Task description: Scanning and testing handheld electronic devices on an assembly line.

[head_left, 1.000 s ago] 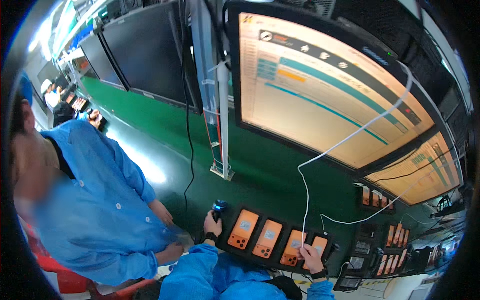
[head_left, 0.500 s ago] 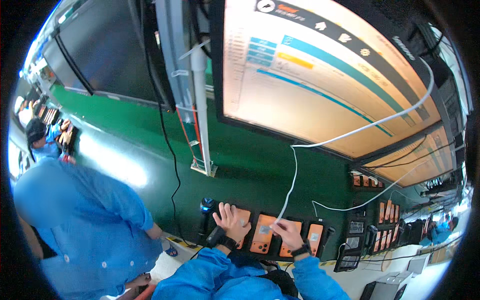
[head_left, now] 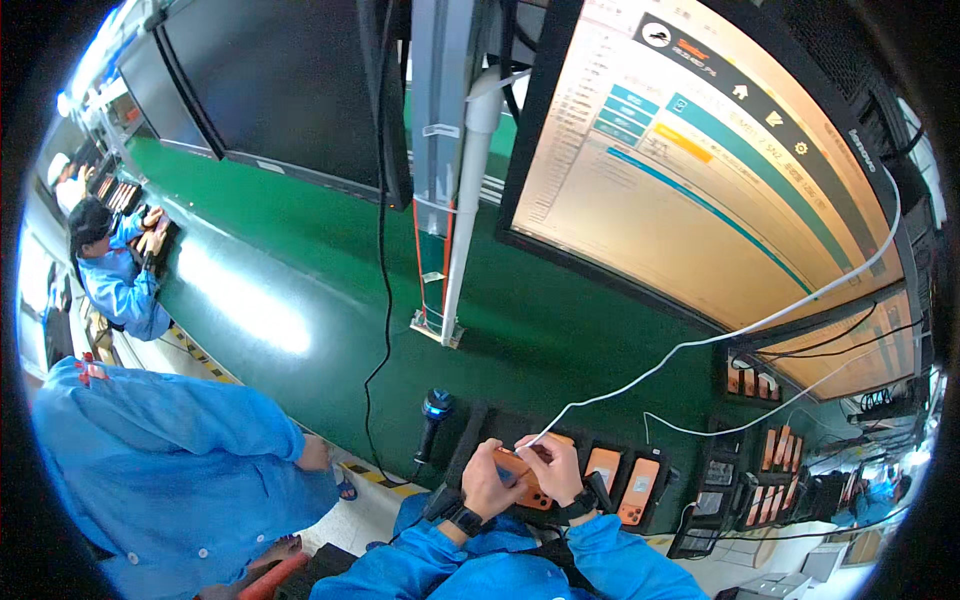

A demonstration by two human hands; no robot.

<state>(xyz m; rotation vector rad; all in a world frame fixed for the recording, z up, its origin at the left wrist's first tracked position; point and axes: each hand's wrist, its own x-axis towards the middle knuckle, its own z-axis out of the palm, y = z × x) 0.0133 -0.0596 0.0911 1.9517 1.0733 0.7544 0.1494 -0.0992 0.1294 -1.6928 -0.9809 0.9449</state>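
Note:
My left hand (head_left: 490, 482) is closed round an orange phone (head_left: 513, 461) at the left of the black foam tray (head_left: 476, 428). Close against it, my right hand (head_left: 556, 468) pinches the end of a white cable (head_left: 600, 397) at that phone's upper edge. Whether the plug sits in the phone is hidden by my fingers. Another orange phone (head_left: 538, 498) lies partly covered beneath my hands. To the right, two more orange phones, a middle one (head_left: 602, 465) and an outer one (head_left: 638, 490), rest back up in the tray.
A black handheld scanner (head_left: 433, 420) with a blue-lit head stands left of the tray. Beyond it rises a post (head_left: 462, 220), beside a lit monitor (head_left: 640, 220) and a dark one (head_left: 300, 100). A co-worker in blue (head_left: 180, 470) stands close at my left. More trays (head_left: 712, 480) lie right.
My left hand, spread flat over the leftmost phone before, now grips a phone. My right hand has brought the white cable's end leftward to it. The whole view has shifted.

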